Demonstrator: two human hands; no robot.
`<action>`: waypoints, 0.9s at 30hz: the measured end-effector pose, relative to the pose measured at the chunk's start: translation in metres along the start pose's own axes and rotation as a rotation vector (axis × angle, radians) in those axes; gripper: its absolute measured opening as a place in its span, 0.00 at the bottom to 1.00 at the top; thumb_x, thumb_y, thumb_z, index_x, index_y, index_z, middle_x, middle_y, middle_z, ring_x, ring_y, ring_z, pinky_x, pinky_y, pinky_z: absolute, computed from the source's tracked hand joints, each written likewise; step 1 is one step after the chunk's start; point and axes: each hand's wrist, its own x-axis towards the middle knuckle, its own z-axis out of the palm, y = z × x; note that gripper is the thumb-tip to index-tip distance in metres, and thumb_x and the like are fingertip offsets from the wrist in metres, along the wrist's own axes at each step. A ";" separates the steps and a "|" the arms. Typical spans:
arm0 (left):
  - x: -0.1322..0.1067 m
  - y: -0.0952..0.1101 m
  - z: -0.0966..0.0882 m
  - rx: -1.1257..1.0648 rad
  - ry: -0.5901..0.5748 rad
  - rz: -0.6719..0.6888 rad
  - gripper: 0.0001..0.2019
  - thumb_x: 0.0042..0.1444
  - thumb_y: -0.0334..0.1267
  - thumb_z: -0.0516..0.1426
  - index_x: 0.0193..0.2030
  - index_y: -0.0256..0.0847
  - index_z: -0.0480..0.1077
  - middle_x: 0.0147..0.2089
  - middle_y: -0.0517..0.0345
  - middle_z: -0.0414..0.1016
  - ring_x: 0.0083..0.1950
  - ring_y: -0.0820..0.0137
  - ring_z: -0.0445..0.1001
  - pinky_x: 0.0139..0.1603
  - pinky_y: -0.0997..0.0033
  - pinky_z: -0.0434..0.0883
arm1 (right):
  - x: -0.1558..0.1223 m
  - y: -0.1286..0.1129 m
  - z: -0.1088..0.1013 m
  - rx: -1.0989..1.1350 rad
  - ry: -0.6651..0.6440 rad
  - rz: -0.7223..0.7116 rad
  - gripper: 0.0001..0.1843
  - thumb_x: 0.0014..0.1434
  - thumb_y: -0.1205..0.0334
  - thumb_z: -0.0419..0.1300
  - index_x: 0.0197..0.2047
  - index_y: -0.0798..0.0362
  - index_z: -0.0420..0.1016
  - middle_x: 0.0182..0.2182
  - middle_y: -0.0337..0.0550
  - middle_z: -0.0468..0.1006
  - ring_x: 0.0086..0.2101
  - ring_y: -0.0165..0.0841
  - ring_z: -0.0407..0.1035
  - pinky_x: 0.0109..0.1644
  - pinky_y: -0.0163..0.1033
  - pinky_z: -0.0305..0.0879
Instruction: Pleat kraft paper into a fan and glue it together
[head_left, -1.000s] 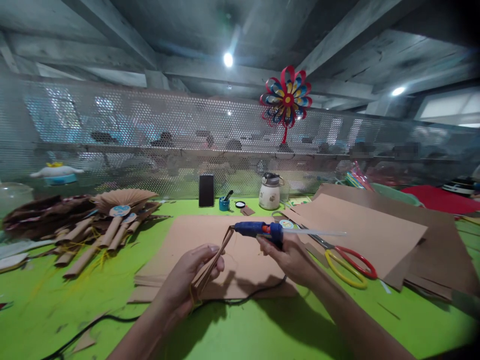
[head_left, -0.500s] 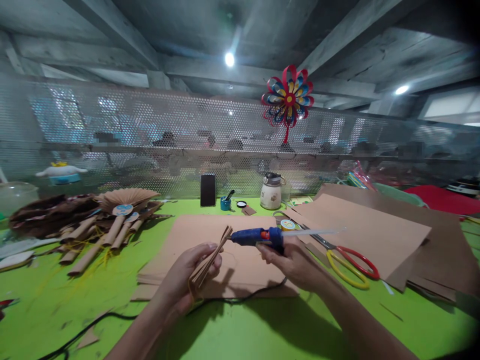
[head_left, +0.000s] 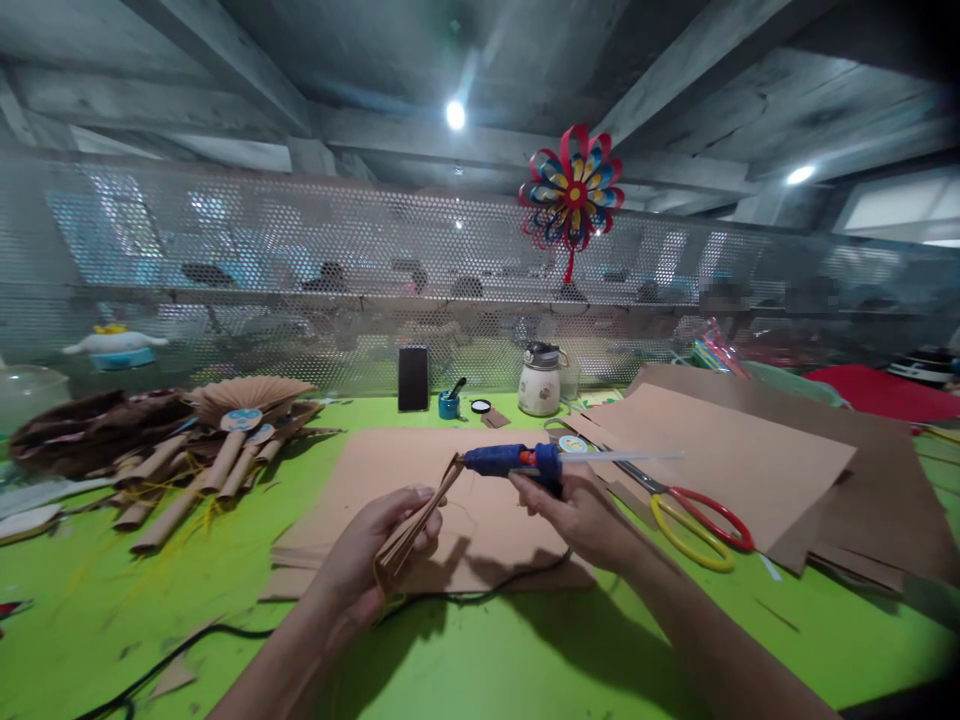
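Observation:
My left hand (head_left: 367, 565) is closed around a folded, pleated strip of brown paper (head_left: 416, 525) that points up and to the right. A blue glue gun (head_left: 517, 461) sits in my closed right hand (head_left: 581, 515), with a clear glue stick poking out of its back. The gun's nozzle touches the top end of the folded paper. Both hands hover over a stack of brown paper sheets (head_left: 487, 500) on the green table (head_left: 525, 650). The gun's black cord (head_left: 480, 595) trails left across the table.
Red-and-yellow scissors (head_left: 694, 525) lie right of my right hand, on more brown sheets (head_left: 720, 455). A pile of finished paper fans (head_left: 202, 440) is at the left. A black box (head_left: 413, 379), a small blue cup (head_left: 448, 405) and a white jar (head_left: 540, 381) stand by the perforated screen.
The pleated paper's top end has fanned open slightly. The glue gun's nozzle stays at that end, shifting only a little. Both hands keep their grips.

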 end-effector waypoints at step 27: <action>0.000 0.003 -0.001 0.009 0.048 -0.052 0.06 0.55 0.30 0.54 0.27 0.33 0.65 0.19 0.56 0.69 0.16 0.79 0.66 0.14 0.86 0.62 | -0.001 -0.016 -0.008 0.143 -0.226 0.072 0.18 0.61 0.54 0.52 0.26 0.56 0.68 0.21 0.40 0.69 0.24 0.27 0.65 0.28 0.32 0.61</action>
